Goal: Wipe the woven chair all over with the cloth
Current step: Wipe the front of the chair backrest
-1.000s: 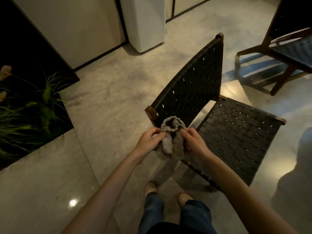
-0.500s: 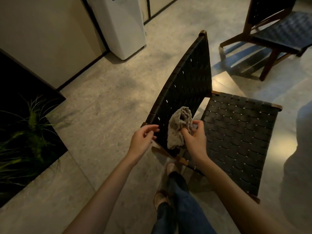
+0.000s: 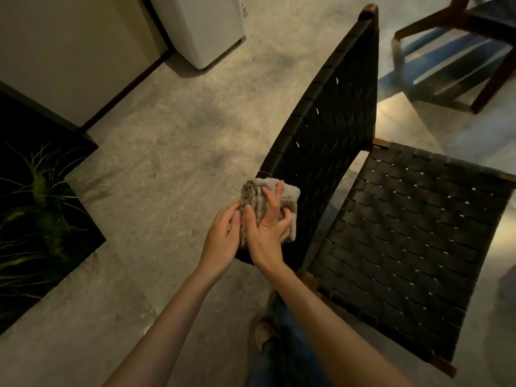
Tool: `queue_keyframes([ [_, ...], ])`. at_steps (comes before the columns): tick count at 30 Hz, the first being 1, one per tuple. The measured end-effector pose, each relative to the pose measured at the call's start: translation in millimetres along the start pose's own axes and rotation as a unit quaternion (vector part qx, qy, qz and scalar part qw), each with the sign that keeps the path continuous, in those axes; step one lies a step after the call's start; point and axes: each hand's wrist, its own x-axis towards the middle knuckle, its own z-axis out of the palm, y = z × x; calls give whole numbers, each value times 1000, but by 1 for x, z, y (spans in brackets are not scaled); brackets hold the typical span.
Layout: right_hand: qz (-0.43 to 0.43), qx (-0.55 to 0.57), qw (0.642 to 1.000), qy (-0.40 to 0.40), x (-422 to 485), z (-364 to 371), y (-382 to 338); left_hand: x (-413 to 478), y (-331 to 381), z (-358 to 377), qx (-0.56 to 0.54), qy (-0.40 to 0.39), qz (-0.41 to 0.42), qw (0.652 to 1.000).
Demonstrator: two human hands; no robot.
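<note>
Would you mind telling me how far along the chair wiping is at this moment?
Nothing shows as finished: no wiped patch can be told in this dim light. In hand: the right hand holds the cloth against the near end of the backrest, the left hand touching the cloth's edge. Left: the rest of the backrest, the seat and the wooden frame.

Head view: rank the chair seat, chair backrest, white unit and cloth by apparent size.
1. Seat.
2. Backrest, seen obliquely.
3. White unit, cropped by the frame.
4. Cloth, partly covered.
</note>
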Motion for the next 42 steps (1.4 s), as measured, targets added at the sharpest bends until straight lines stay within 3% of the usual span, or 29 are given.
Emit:
queue_keyframes([
  [7,-62,-34,996,45,7,14,26,-14,-22,7,-46,34,58,997],
  [12,-102,-53,988,100,2,19,41,-22,-38,15,-23,105,143,984],
  [15,-142,-53,983,108,3,19,52,-23,-50,26,-68,149,174,971],
  [28,-305,-31,947,92,26,12,116,-7,-80,84,-199,329,296,874],
  [34,-491,-66,866,65,58,2,187,15,-90,105,-222,439,376,785],
  [38,-596,-73,795,87,77,5,233,23,-111,132,-245,452,392,763],
  [42,-651,-53,749,107,94,7,247,33,-131,158,-216,488,415,737],
])
